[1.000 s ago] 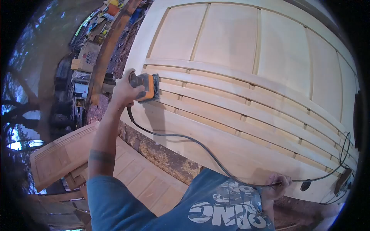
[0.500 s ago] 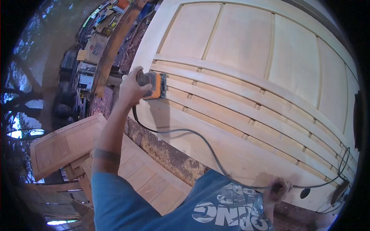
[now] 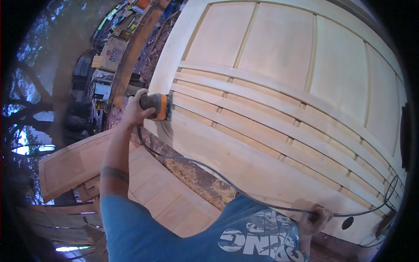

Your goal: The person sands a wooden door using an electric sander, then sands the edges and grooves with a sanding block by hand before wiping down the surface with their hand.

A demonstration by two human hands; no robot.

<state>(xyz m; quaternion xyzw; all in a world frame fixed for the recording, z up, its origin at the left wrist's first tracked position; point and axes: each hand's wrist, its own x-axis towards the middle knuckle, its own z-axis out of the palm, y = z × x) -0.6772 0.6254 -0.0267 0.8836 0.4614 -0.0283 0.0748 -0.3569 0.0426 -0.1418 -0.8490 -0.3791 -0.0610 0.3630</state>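
My left hand (image 3: 136,108) is wrapped round the body of an orange and dark grey electric sander (image 3: 162,107). The sander's flat pad faces the pale wooden door panel (image 3: 227,148), at its left edge beside the ends of the long slats. A dark power cord (image 3: 205,166) runs from the sander along the panel's near side. At the lower right, my right hand (image 3: 317,218) is closed round this cord, close to my shirt and above the panel's near edge. Whether the pad presses on the wood is hard to see.
Reddish wooden panels (image 3: 172,192) lie below on the left. Between them and the door, sawdust (image 3: 196,174) covers a ledge. A cardboard box (image 3: 114,53) and assorted clutter stand behind a long board (image 3: 131,56). The cord loops (image 3: 388,196) at the far right.
My left hand has drawn the sander left and toward me, from over the slats to the panel's left edge. The cord has shifted with it. My right hand still grips the cord.
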